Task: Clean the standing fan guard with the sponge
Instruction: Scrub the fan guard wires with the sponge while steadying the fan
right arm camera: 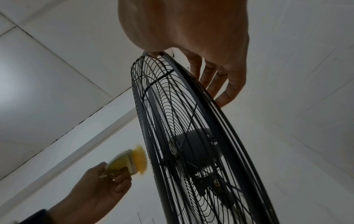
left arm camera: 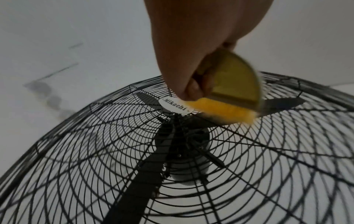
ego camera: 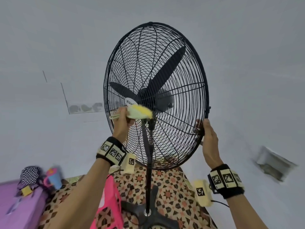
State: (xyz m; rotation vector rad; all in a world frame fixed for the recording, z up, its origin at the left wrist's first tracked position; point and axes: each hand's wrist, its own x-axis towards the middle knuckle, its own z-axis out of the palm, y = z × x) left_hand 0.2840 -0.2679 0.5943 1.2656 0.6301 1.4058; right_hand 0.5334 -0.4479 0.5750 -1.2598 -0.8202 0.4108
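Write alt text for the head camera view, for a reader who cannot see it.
A person's left hand holds a yellow sponge against the front of a black standing fan guard, beside its white centre badge, while the right hand grips the guard's lower right rim. The fan's stand rises from a patterned floor before a pale wall.

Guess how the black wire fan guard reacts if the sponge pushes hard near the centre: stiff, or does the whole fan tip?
The black wire fan guard probably flexes a little: its wires are thin. The fan looks top-heavy on its slim black pole, so it may rock; the right hand grips the rim, likely bracing it. The yellow sponge in the left hand should compress first.
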